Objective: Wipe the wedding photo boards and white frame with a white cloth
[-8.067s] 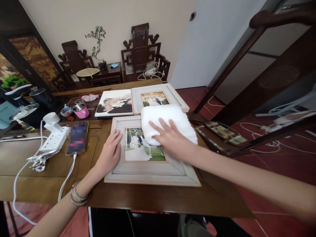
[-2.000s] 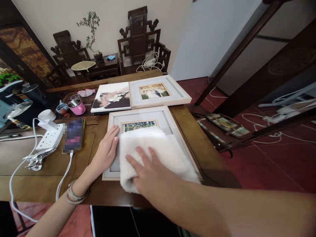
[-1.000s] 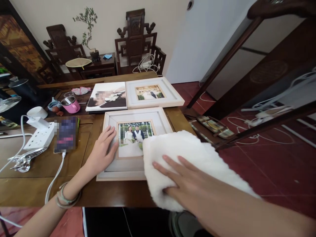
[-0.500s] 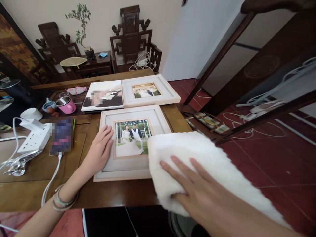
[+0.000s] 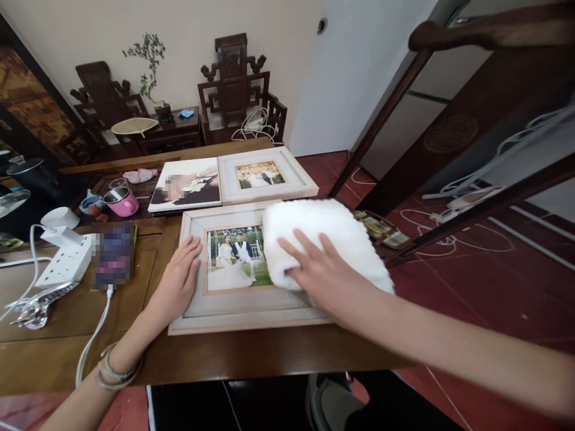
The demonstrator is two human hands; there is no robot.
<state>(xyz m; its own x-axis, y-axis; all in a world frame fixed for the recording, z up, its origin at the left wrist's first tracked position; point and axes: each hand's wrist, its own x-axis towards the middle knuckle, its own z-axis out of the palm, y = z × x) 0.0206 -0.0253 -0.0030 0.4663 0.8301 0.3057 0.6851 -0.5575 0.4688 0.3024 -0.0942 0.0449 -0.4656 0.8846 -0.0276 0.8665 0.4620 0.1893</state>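
Note:
A framed photo (image 5: 238,257) of a couple lies flat on the wooden table (image 5: 215,353). My left hand (image 5: 177,278) rests on the frame's left edge, its fingers stretched out and close together. On the frame's right part, a fluffy white cloth (image 5: 345,233) covers the upper right corner. My right hand (image 5: 317,266) presses on that cloth with fingers spread; the thumb is partly tucked at the cloth's lower edge. Behind lie a second framed photo (image 5: 265,173) and a frameless photo panel (image 5: 186,182), side by side.
On the left are a white power strip (image 5: 67,263), a phone (image 5: 114,254) on a cable, a silver ornament (image 5: 38,308), a pink cup (image 5: 121,200) and a dark kettle (image 5: 31,176). A dark wooden chair (image 5: 381,131) stands at the right.
My right hand and the white cloth have moved up and slightly left, from the frame's lower right onto its upper right part. My left hand stays on the left edge. The view has shifted slightly.

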